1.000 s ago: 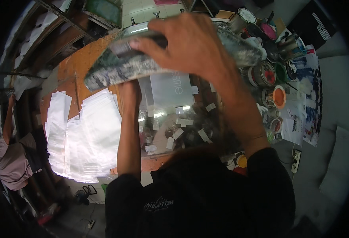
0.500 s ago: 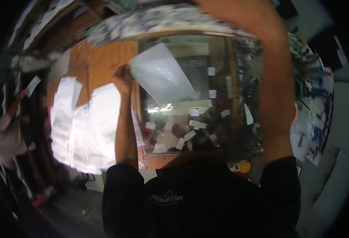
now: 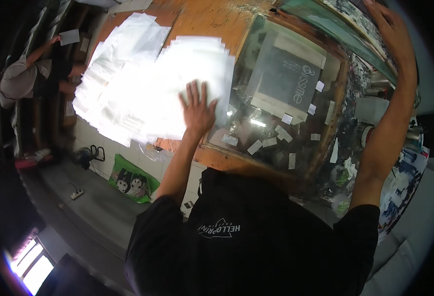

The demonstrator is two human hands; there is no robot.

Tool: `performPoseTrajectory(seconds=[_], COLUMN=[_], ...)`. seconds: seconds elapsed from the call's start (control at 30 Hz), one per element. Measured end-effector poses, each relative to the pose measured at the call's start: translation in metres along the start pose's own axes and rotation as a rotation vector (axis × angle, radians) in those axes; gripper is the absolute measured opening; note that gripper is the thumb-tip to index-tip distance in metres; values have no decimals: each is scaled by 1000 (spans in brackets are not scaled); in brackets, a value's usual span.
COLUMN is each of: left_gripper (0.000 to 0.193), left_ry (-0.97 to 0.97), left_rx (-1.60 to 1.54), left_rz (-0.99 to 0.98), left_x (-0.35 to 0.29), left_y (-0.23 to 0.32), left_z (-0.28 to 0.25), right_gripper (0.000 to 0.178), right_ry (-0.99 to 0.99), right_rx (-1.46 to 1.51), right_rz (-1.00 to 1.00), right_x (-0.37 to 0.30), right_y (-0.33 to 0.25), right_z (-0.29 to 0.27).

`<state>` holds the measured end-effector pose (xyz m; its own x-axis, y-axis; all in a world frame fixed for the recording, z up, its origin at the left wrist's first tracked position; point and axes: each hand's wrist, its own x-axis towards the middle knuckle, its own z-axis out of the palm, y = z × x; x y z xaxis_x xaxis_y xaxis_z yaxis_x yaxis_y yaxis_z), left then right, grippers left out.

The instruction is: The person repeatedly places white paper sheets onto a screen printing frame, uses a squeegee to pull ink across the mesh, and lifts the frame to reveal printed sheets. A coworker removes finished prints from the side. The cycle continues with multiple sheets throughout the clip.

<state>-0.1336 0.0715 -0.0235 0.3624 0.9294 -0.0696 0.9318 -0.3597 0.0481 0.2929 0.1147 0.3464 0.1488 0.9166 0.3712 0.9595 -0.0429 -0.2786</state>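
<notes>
Left hand [image 3: 197, 111] moved onto one of two white sheet piles [image 3: 191, 64].

Black shirt [image 3: 261, 251], short sleeves [image 3: 360, 224], white angular logo [image 3: 219, 228] with lettering, bare forearms [image 3: 178, 165]

the sheets [image 3: 123, 84] are bright white, glaring nearly blank; the counter [image 3: 204, 19] beneath is orange-brown with dark specks. the screen [image 3: 333, 29] is translucent green, its edge mottled white and dark. a dark grey panel [image 3: 281, 71] bears pale lettering. the scraps [image 3: 286, 119] are white, the shirt [image 3: 266, 227] black with a white print, the bag [image 3: 135, 180] green with black-and-white figures.
</notes>
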Motion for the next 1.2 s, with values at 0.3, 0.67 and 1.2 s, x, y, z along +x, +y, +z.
performPoseTrajectory(seconds=[0.3,0.67,1.2], left_gripper=[75,82,64], left_ry=[278,82,127], left_rx=[-590,-139,-381], left_rz=[-161,-291,509], left_x=[65,-50,76], left_y=[15,-83,282], left_z=[-40,-27,31], right_gripper=[58,46,49], right_ry=[-64,50,-73], right_rx=[126,80,137], right_rz=[97,-10,-42], right_x=[-8,-11,-12], right_y=[54,0,13], right_z=[18,14,-5])
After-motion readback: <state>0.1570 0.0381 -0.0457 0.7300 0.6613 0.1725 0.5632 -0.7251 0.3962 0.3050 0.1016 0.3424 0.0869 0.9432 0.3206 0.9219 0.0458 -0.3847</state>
